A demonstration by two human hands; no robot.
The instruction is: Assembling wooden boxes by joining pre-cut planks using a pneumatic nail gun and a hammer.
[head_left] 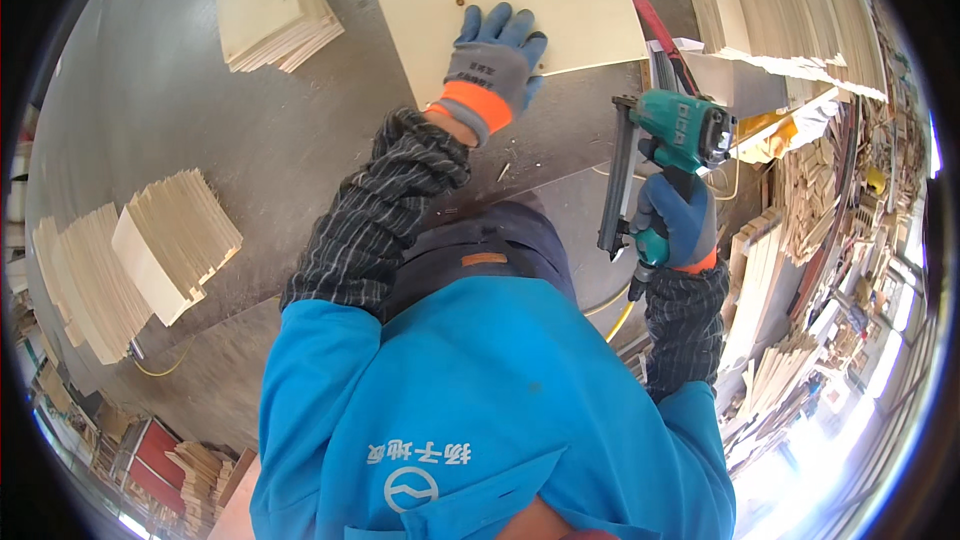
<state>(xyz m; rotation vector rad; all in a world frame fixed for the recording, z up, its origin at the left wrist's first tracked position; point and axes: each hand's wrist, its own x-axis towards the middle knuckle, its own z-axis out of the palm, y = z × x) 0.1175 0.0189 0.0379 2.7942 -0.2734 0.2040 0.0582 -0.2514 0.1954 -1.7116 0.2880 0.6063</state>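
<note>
My left hand (497,65), in a grey and blue glove with an orange cuff, lies with fingers spread on a pale wooden panel (570,5). The panel is flat on the grey work table (330,120), toward its far side. In my right hand (680,215) is a green pneumatic nail gun (672,130), gripped by its handle. Its long dark magazine points toward the table, to the right of the panel and apart from it. A hose fitting hangs at the bottom of the handle.
A stack of thin boards (265,0) stands at the far left. More board stacks (178,235) sit at the near left. Tall wood strips (770,0) line the far right, beside a red-handled tool (662,35). A yellow air hose (620,320) runs below my right arm.
</note>
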